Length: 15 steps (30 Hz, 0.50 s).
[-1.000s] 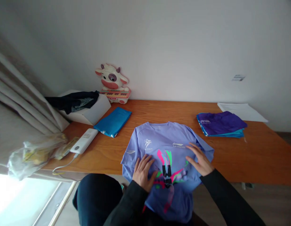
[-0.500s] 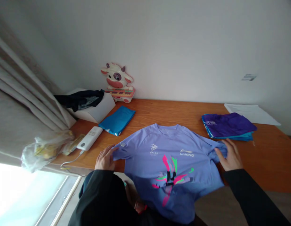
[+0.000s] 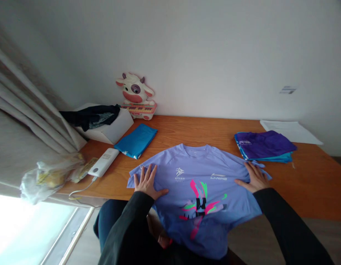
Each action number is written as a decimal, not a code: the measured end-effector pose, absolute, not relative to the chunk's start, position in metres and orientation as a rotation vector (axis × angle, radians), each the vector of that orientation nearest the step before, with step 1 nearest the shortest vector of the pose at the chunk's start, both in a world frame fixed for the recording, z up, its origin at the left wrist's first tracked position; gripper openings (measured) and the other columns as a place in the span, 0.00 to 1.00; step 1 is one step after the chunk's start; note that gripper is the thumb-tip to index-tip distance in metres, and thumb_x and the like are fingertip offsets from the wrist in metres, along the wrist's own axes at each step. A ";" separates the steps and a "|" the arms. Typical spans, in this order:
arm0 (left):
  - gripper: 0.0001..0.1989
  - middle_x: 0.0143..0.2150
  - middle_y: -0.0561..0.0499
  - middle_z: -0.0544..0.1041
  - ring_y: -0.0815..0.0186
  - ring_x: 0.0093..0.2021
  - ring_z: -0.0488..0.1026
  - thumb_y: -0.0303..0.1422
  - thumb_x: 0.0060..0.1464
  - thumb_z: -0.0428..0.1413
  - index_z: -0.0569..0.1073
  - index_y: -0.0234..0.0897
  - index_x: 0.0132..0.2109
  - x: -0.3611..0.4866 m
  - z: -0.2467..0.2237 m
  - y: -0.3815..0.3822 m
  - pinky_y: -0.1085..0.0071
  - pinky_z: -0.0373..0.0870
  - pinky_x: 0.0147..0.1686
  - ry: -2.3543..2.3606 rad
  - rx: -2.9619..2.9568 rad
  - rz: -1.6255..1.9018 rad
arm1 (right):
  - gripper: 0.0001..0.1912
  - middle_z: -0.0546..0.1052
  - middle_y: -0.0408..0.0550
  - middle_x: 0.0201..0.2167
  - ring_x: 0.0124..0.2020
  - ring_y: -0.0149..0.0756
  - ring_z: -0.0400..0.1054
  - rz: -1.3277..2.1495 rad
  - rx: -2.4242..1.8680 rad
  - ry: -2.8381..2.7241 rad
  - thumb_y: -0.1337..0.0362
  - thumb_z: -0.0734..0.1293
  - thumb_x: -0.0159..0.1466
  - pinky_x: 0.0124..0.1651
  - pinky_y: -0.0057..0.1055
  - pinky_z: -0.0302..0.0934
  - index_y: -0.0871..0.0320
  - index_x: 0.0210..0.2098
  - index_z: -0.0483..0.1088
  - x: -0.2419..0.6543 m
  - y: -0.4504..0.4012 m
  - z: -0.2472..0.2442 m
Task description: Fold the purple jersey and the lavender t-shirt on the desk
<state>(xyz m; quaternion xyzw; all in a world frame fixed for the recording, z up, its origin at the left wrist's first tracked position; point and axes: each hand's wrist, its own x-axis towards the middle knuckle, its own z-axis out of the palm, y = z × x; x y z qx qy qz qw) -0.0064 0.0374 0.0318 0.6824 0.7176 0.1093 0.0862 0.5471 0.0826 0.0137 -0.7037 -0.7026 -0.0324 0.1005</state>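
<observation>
A lavender T-shirt [image 3: 198, 184] lay front-up on the near edge of the wooden desk [image 3: 311, 184], a small white emblem and a white brand mark across the chest and, below them, a splashy print of pink, green and black strokes. Its collar pointed away toward the wall, and its long axis ran from that collar straight back toward the person, with the hem spilling off the desk edge and hanging toward their lap. The short sleeves were spread out to either side. The left hand [image 3: 147, 182] rested flat on the shirt's left sleeve and shoulder, fingers splayed wide and pointing away, palm pressing the cloth down rather than pinching it. The right hand [image 3: 253, 179] lay the same way on the opposite sleeve, open and flat, fingers reaching toward the sleeve's end. Neither hand gripped anything; both simply lay on the fabric. Just beyond the right hand sat a folded purple garment [image 3: 264, 144] on top of a blue one. To the left of the shirt lay a folded blue garment [image 3: 136, 140] and a white power bank [image 3: 104, 162], with a cow-shaped toy keyboard [image 3: 136, 97] against the wall behind them.
</observation>
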 end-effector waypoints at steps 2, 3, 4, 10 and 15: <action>0.67 0.85 0.38 0.50 0.31 0.84 0.39 0.58 0.42 0.73 0.54 0.44 0.83 -0.006 0.034 0.030 0.26 0.31 0.77 2.149 2.051 0.290 | 0.58 0.49 0.58 0.84 0.80 0.77 0.46 -0.108 -2.113 -2.164 0.36 0.68 0.66 0.71 0.77 0.54 0.51 0.85 0.42 0.544 0.076 0.017; 0.67 0.85 0.38 0.49 0.30 0.84 0.39 0.57 0.42 0.74 0.54 0.44 0.83 -0.003 0.033 0.023 0.26 0.30 0.77 2.146 2.081 0.316 | 0.59 0.47 0.57 0.84 0.81 0.78 0.44 -0.112 -2.083 -2.235 0.36 0.69 0.64 0.71 0.79 0.53 0.49 0.85 0.42 0.541 0.069 0.018; 0.65 0.84 0.38 0.50 0.30 0.84 0.41 0.56 0.44 0.73 0.55 0.43 0.83 0.000 0.031 0.014 0.27 0.29 0.77 2.137 2.123 0.358 | 0.59 0.46 0.55 0.85 0.81 0.78 0.42 -0.108 -2.027 -2.319 0.37 0.70 0.63 0.71 0.79 0.50 0.47 0.85 0.43 0.538 0.062 0.018; 0.29 0.73 0.47 0.75 0.45 0.76 0.67 0.47 0.67 0.59 0.75 0.49 0.72 0.005 0.018 -0.023 0.40 0.54 0.78 1.713 2.386 0.542 | 0.44 0.55 0.48 0.82 0.80 0.76 0.47 -0.079 -1.768 -2.492 0.42 0.73 0.62 0.73 0.80 0.48 0.37 0.76 0.65 0.529 0.041 0.026; 0.36 0.79 0.45 0.67 0.42 0.78 0.63 0.54 0.66 0.58 0.71 0.45 0.75 -0.027 0.034 0.002 0.40 0.60 0.76 2.251 1.983 0.468 | 0.37 0.68 0.60 0.75 0.75 0.65 0.62 -0.100 -1.748 -2.272 0.43 0.66 0.71 0.74 0.63 0.58 0.52 0.75 0.68 0.526 0.072 0.032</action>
